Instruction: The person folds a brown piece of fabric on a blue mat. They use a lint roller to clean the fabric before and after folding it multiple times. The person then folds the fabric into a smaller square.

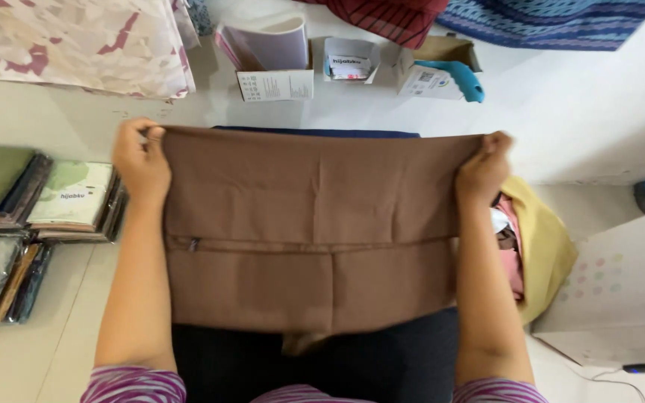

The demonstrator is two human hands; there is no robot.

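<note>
While stretched between both hands over the lap, brown cloth [315, 224] held taut by its top corners, folded, creased down the middle, seam or zip line across; could slip and sag if either pinch loosens, could drag on the navy piece [315, 132] beneath. Left hand [139, 158] clamped on the left corner, right hand [483, 170] clamped on the right. Packets [72, 198] stacked left, yellow cloth [543, 239] right

Soft, even daylight fills the view, brightest on the pale floor [561, 112] toward one o'clock, where it nearly washes out. Shadows are faint, lying just beneath the brown cloth [315, 224] at six o'clock. Focus is slightly soft throughout, with mild stretching at the corners.
</note>
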